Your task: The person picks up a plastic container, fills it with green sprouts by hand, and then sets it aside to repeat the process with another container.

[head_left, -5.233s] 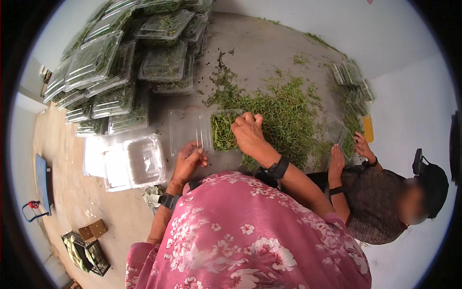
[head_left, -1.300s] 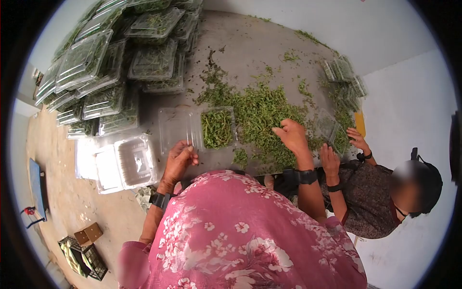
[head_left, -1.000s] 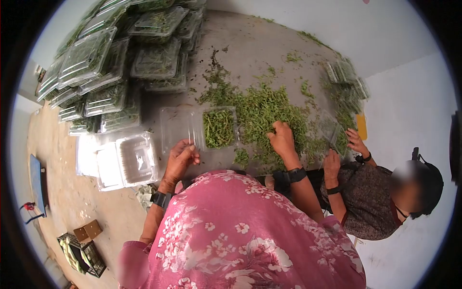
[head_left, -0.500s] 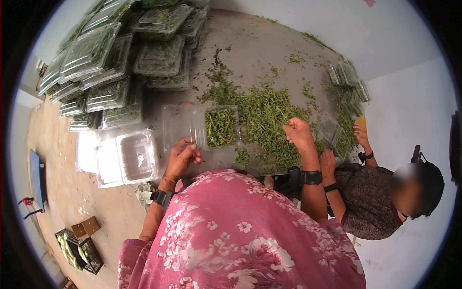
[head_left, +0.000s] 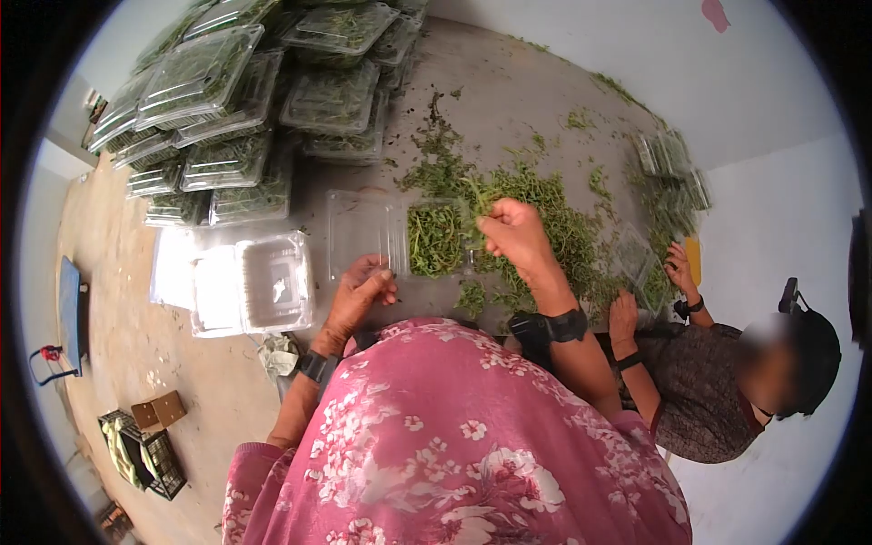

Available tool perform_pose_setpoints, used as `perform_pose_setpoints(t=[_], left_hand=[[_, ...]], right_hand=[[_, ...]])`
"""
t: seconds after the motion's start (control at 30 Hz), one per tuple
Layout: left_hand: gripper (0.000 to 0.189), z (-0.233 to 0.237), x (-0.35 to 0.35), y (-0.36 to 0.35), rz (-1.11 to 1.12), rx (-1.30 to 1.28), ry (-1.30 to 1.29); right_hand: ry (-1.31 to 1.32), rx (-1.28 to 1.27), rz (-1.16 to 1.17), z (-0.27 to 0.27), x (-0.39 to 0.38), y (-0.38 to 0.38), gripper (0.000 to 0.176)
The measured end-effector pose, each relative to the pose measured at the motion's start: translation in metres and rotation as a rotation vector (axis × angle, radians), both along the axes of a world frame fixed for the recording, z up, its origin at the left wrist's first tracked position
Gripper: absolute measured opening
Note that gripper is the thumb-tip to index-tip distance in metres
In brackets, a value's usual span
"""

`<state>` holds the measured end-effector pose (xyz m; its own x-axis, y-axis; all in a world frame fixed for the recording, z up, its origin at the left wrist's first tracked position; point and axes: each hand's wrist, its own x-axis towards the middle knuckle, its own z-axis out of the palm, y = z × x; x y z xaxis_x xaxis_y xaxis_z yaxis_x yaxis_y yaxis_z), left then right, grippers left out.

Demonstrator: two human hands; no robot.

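Observation:
In front of me lies an opened clear plastic clamshell container (head_left: 361, 238), its lid folded to the left and its right half filled with green sprigs (head_left: 434, 240). My left hand (head_left: 363, 291) is closed at the lid's near edge, thumb and fingers pinching the plastic. Just over the container's right side, my right hand (head_left: 518, 238) is closed on a small bunch of greens (head_left: 479, 195) that sticks up past the fingertips. Beneath and beyond that hand spreads a loose pile of greens (head_left: 568, 232).
Filled clear containers (head_left: 218, 86) are stacked at the far left. An open container (head_left: 277, 283) sits at the table's left edge. On the right, a co-worker (head_left: 699, 381) has both hands near another container (head_left: 631, 254) and more greens. A crate (head_left: 163, 459) stands on the floor.
My right hand has moved left from the pile to the container's right side, carrying greens. My left hand stays at the lid's edge. The whole view has shifted slightly.

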<state>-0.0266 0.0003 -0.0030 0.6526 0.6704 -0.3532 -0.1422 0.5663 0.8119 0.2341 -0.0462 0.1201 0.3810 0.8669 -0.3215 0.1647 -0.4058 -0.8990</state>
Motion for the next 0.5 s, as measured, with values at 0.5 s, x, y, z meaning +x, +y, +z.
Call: perform_pose_setpoints(t=[0.5], left_hand=[[0.036,0.001,0.000,0.001,-0.013,0.021,-0.011]], right_hand=[[-0.650,0.213,0.377,-0.028,-0.030,0.007,0.030]])
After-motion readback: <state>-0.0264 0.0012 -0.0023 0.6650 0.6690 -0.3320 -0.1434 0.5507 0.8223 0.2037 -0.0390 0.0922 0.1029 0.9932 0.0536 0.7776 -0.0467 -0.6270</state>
